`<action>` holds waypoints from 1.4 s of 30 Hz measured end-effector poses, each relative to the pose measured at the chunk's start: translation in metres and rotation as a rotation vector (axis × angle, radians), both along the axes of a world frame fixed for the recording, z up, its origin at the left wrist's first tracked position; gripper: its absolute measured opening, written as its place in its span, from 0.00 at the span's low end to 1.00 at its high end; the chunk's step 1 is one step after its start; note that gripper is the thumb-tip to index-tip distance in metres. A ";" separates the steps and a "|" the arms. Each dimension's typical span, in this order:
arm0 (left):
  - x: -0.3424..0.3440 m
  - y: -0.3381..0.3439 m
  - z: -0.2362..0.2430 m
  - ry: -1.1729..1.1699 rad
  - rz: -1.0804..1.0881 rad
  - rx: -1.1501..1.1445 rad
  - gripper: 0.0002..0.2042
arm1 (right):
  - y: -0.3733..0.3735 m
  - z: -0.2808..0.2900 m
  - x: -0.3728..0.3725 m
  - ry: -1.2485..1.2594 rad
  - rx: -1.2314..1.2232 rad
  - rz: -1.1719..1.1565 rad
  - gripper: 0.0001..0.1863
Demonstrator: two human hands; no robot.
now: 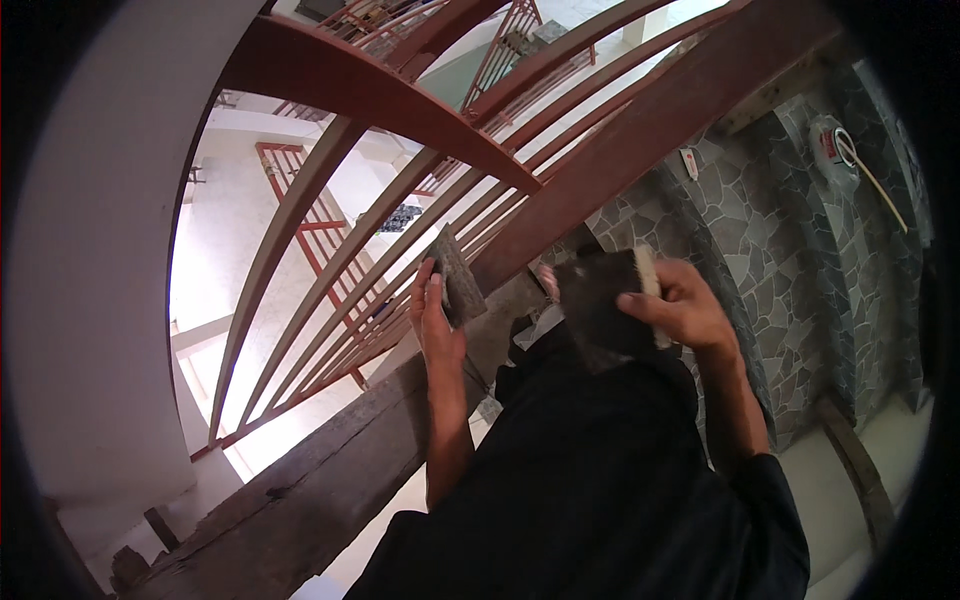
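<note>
At the centre, my left hand [434, 310] grips a flat, mottled grey rectangular piece [455, 275], tilted on edge beside the red-brown railing [612, 185]. To its right, my right hand [690, 310] holds a dark sheet, like sandpaper [600, 285], with a pale-edged block along its right side; my thumb presses on the dark face. The two held pieces are apart. A small pinkish shape behind the sheet's left edge is too hidden to make out.
A weathered wooden plank [310, 490] runs diagonally beneath me. Stone-patterned steps [760, 250] descend at the right, bearing a can [835, 150] with a stick [875, 185] and a small red-and-white item [689, 163]. A white wall [105, 280] stands at the left; railings show far below.
</note>
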State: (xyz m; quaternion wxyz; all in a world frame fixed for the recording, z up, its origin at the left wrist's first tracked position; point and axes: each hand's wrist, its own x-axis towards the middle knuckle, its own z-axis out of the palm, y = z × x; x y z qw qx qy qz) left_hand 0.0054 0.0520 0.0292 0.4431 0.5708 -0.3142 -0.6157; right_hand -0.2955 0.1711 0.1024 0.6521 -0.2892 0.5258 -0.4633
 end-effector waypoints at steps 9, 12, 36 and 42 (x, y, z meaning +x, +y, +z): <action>-0.012 -0.012 0.051 -0.322 -0.224 -0.318 0.33 | 0.056 -0.062 -0.078 0.150 0.245 -0.245 0.15; -0.025 -0.022 0.088 -0.582 -0.433 -0.498 0.27 | 0.045 -0.076 -0.084 0.093 0.208 -0.416 0.14; -0.202 -0.097 0.084 -1.593 -0.548 -0.904 0.27 | 0.031 -0.100 -0.112 0.114 0.123 -0.335 0.17; -0.202 -0.084 0.115 -1.297 -0.696 -0.950 0.28 | 0.032 -0.106 -0.131 0.067 0.056 -0.318 0.16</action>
